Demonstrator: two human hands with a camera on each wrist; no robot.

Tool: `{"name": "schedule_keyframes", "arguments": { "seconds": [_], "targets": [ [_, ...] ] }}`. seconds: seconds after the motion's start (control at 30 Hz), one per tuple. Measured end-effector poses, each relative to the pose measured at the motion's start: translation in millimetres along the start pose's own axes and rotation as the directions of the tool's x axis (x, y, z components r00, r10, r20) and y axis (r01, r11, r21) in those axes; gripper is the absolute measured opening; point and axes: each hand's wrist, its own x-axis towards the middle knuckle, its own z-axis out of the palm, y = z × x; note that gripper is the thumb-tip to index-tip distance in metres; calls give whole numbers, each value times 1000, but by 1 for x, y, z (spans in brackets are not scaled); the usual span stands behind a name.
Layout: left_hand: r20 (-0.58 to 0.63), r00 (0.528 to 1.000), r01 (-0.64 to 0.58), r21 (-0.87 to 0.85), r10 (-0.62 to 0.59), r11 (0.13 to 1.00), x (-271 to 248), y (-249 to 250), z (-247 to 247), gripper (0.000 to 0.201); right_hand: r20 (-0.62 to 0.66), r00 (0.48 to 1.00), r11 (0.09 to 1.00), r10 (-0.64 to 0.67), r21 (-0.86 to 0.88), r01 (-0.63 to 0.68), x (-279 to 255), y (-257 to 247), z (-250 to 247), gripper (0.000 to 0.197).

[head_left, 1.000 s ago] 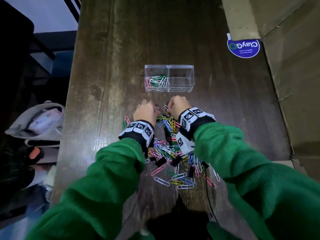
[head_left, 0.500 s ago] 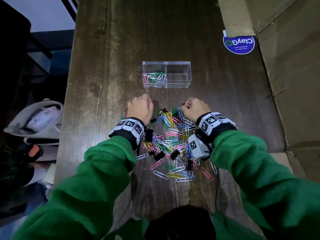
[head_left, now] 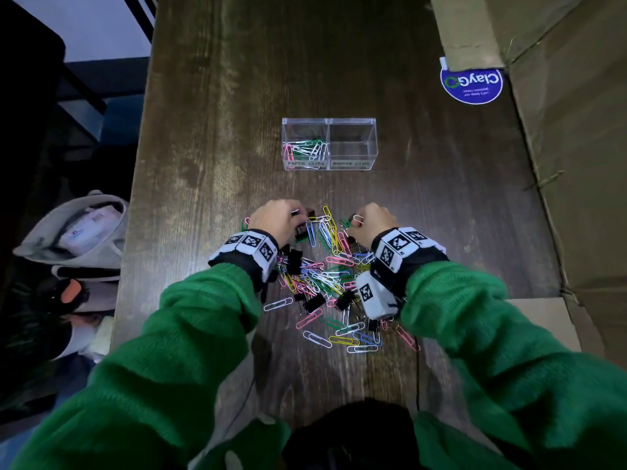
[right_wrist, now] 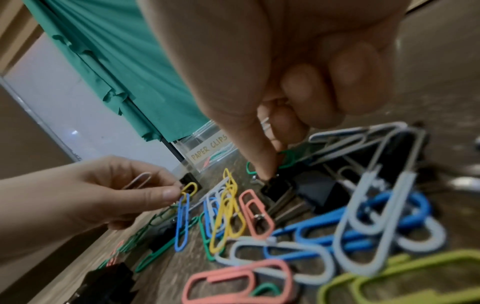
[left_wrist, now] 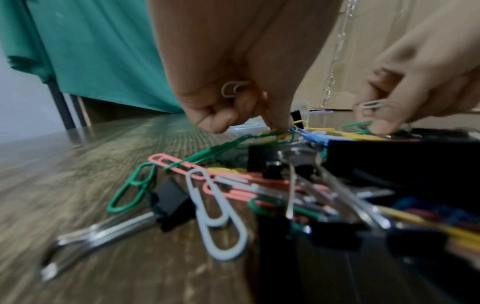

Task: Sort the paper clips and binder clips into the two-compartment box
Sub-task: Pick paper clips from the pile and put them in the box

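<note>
You are early in the sort: most of the work still lies on the table [head_left: 210,96]. The clear two-compartment box [head_left: 329,121] stands near the middle of the table, well apart from its edges. Its left compartment [head_left: 305,149], labelled for paper clips, holds a small loose bunch of coloured ones lying flat on the bottom; its right compartment [head_left: 353,147], labelled for binder clips, looks empty as far as the head view shows. Between the box and the near edge of the table lies the mixed pile [head_left: 325,276], many coloured paper clips tangled with several black binder clips [head_left: 294,262], so almost every binder clip and the bulk of the paper clips remain to be moved. Your left hand [head_left: 276,220] works at the far left of the pile, fingers curled, with a white paper clip [left_wrist: 232,88] tucked in them while a fingertip presses down on a yellow clip [right_wrist: 191,188] on the table. Your right hand [head_left: 371,225] is at the far right of the pile, also curled, pinching another white paper clip [head_left: 358,218], its forefinger pressing on a black binder clip [right_wrist: 276,188]. Both hands are low over the pile, apart from each other and short of the box.
</note>
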Motion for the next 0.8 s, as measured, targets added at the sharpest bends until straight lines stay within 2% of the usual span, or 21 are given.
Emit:
{"name": "schedule_keyframes", "arguments": {
  "seconds": [0.1, 0.2, 0.3, 0.37, 0.43, 0.53, 0.67, 0.8],
  "targets": [
    [-93, 994, 49, -119, -60, 992, -1, -11, -6, 23, -64, 998, 1000, 29, 10, -29, -8, 6, -8, 17],
    [-161, 978, 114, -110, -131, 987, 2, -14, -8, 31, -122, 992, 996, -37, 73, 46, -11, 5, -13, 9],
    [-104, 988, 98, -149, -114, 984, 3, -11, -7, 35, -74, 989, 990, -125, 60, 129, -13, -5, -7, 22],
    [-58, 995, 74, -181, -86, 981, 3, -8, -6, 37, -54, 987, 988, -152, -26, 151, -14, -15, 3, 31],
    [-54, 993, 96, -179, -107, 979, 2, -6, -6, 40, -28, 989, 984, -146, -109, 142, -13, -23, 13, 41],
    [-49, 989, 131, -191, -142, 973, 3, -5, -9, 36, 15, 990, 978, -139, -153, 139, -12, -27, 19, 35],
    [-19, 993, 110, -233, -118, 966, 4, -12, -12, 28, 83, 989, 984, -123, -117, 132, -11, -17, 17, 27],
    [-35, 998, 49, -249, -59, 967, 3, -22, -14, 32, 26, 996, 994, -84, -66, 86, -14, -4, -5, 26]
  ]
}}
